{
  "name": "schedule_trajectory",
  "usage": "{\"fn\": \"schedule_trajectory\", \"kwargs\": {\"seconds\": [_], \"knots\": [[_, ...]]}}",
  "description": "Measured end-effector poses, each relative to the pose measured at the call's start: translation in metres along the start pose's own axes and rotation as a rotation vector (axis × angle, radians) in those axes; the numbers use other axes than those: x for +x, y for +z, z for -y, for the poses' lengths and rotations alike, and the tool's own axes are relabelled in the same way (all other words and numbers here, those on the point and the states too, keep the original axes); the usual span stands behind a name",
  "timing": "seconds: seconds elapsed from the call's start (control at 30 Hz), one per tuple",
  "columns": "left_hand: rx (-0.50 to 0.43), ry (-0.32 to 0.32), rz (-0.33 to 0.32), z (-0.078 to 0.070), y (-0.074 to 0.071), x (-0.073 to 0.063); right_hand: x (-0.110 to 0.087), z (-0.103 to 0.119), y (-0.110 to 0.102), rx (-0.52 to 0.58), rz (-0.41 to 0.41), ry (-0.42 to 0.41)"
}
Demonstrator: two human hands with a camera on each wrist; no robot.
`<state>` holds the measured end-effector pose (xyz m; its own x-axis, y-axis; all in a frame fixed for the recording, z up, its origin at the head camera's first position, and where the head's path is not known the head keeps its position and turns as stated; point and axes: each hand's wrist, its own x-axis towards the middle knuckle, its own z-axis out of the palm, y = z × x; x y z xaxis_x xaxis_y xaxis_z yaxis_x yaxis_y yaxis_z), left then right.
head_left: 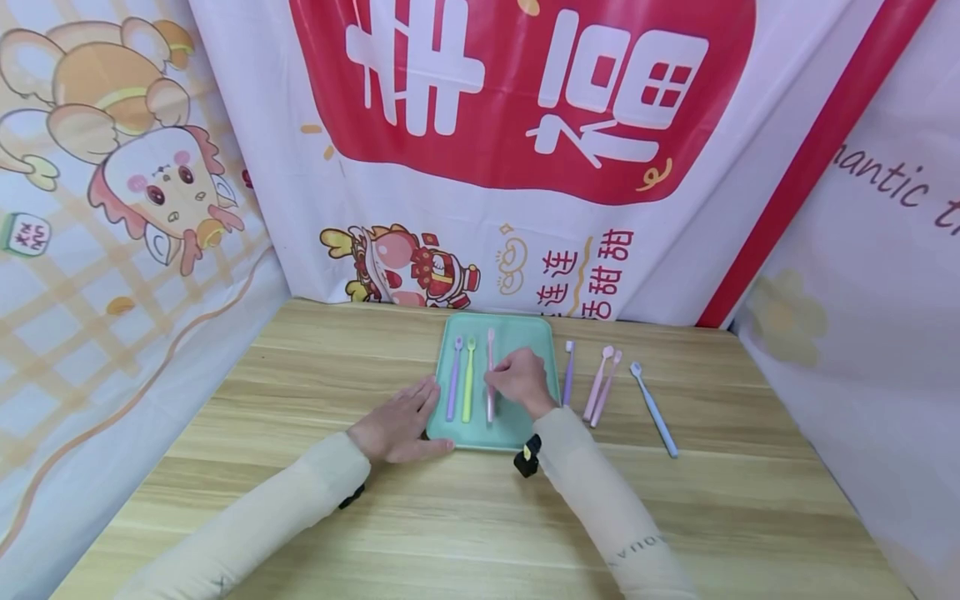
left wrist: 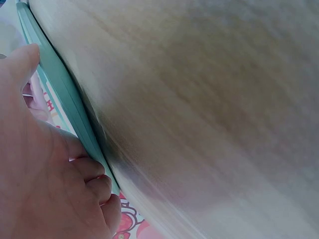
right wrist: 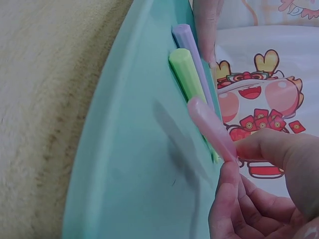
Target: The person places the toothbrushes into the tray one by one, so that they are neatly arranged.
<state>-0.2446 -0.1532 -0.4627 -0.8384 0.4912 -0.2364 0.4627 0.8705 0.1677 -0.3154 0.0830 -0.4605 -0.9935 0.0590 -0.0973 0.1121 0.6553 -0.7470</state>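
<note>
My right hand (head_left: 519,379) pinches a pink toothbrush (right wrist: 212,124) between thumb and fingers, over the green tray (head_left: 525,333). The right wrist view shows the brush's shadow on the tray floor, apart from its handle. Left of it, a yellow-green toothbrush (head_left: 468,379) and a purple toothbrush (head_left: 453,379) lie side by side in the tray, heads toward the back. My left hand (head_left: 401,423) rests at the tray's left edge with its fingers extended and its thumb near the front corner; the left wrist view shows its fingers along the tray's outer wall (left wrist: 65,89).
Right of the tray on the wooden table (head_left: 720,517) lie another purple toothbrush (head_left: 568,375), two pink toothbrushes (head_left: 597,383) close together, and a blue toothbrush (head_left: 654,408) farther right. A printed curtain (head_left: 510,192) hangs along the table's back edge.
</note>
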Motion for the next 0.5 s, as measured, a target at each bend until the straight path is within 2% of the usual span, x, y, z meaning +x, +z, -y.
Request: {"fn": "schedule_trajectory", "kwargs": {"seconds": [0.17, 0.5], "knots": [[0.005, 0.001, -0.005, 0.0, 0.0, 0.0, 0.001, 0.001, 0.004, 0.013, 0.005, 0.036], [0.019, 0.002, -0.011, 0.001, 0.003, 0.002, 0.003, 0.003, 0.013, 0.0, 0.008, 0.039]]}}
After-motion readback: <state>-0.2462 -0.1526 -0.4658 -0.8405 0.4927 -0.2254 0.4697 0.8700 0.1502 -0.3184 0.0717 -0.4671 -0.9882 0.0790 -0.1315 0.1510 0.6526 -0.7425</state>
